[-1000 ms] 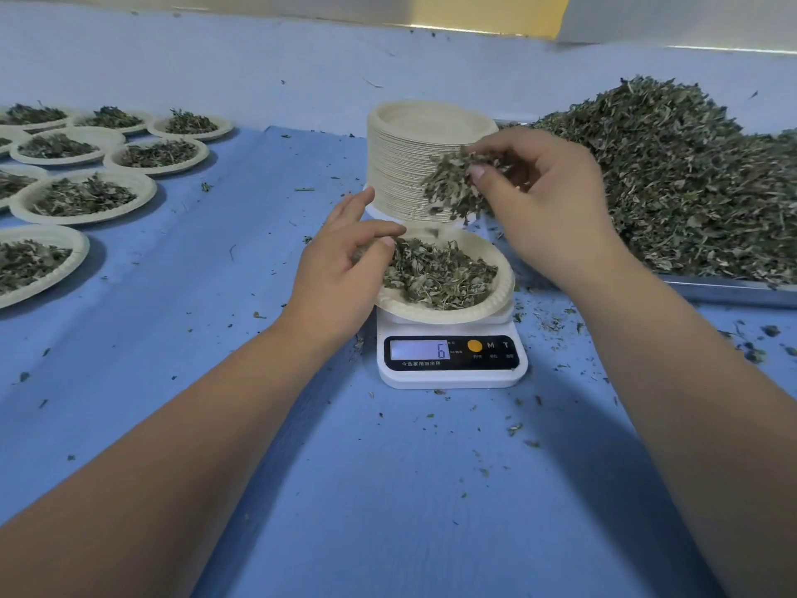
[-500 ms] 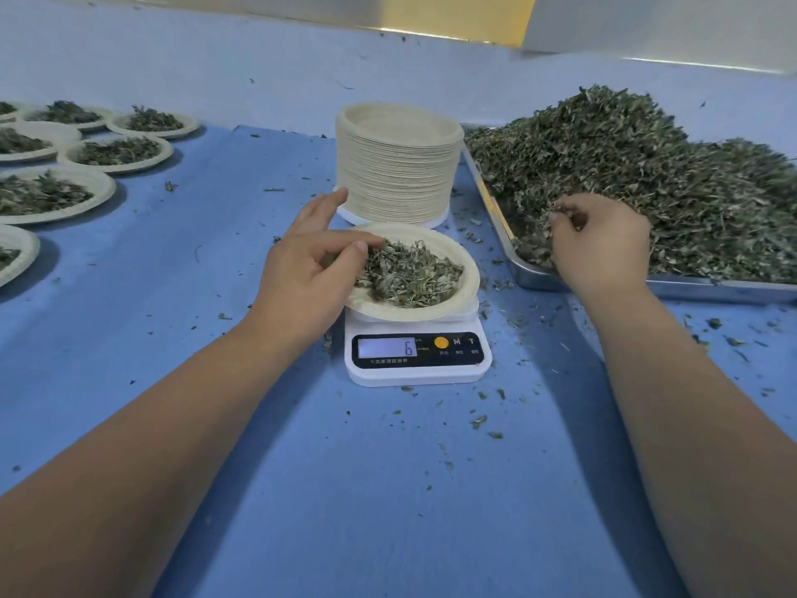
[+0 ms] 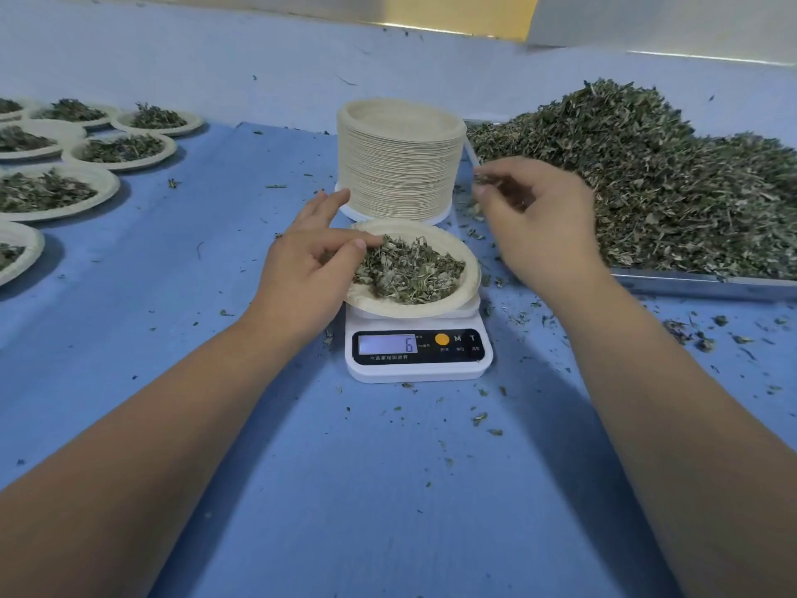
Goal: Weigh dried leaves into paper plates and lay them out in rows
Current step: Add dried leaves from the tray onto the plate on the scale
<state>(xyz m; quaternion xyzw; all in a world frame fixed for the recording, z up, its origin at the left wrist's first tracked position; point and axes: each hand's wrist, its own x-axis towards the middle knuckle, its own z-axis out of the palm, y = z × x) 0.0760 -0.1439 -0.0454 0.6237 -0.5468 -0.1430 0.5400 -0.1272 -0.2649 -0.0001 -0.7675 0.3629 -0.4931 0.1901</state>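
1. R hand (image 3: pixel 539 222) has left the dried leaves (image 3: pixel 647 179) heaped in the tray (image 3: pixel 698 284) right of the scale (image 3: pixel 418 364). It now hangs behind-right of the scale, pinching a few bits.
2. Readout unchanged at 6, so we reckon a top-up's due.
3. L hand (image 3: pixel 310 274) stays curled on the paper plate (image 3: pixel 472 274) atop the scale; grip unclear.
4. Just behind the scale, plate stack (image 3: pixel 399 166) crowds the path. Filled plates (image 3: pixel 56 192) sit far left.
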